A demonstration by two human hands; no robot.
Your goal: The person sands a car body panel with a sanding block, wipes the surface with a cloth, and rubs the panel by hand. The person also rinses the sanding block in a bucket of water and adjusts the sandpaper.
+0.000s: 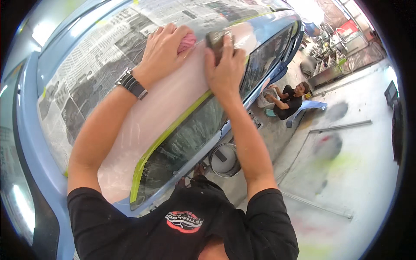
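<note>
My left hand (161,56), with a wristwatch (131,83) on its wrist, is closed around a crumpled pink cloth (187,43) on the car's panel. To its right, my right hand (226,73) grips a dark, wet-looking block (214,40), perhaps a sanding block, pressed flat on the same surface. The block's underside is hidden. Under both hands the pale pinkish car panel (160,104) looks wet and streaked with whitish residue. Yellow-green masking tape (162,142) borders it along the side window (186,136).
Newspaper sheets (102,60) cover the area left of the panel. A bucket (224,167) of greyish liquid stands on the floor beside the car. Farther right, another person (292,103) crouches near a loose blue car part (310,105). Cluttered shelves (331,56) stand behind.
</note>
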